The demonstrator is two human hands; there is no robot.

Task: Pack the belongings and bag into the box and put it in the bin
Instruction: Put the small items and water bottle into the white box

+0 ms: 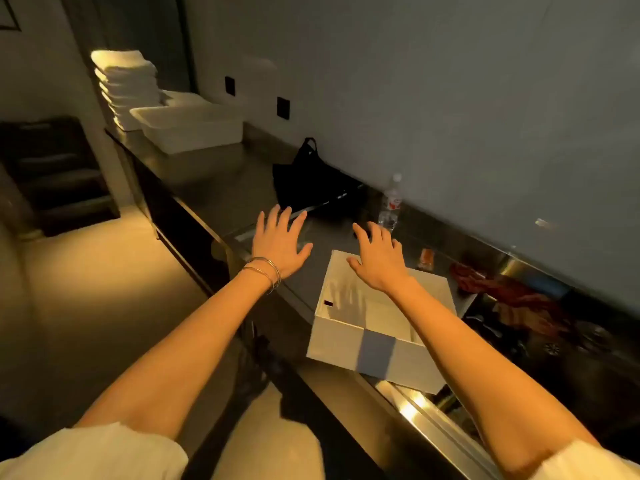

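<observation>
Above the counter edge (pixel 194 206), both hands, left hand (pixel 280 242) and right hand (pixel 379 261), fingers spread, empty, near box (pixel 367 351).

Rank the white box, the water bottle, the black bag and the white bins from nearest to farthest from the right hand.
From the right hand:
1. White box, directly beneath the hand.
2. Water bottle, just beyond the fingertips by the wall.
3. Black bag, farther along the counter, to the left.
4. White bins, at the counter's far end.
</observation>
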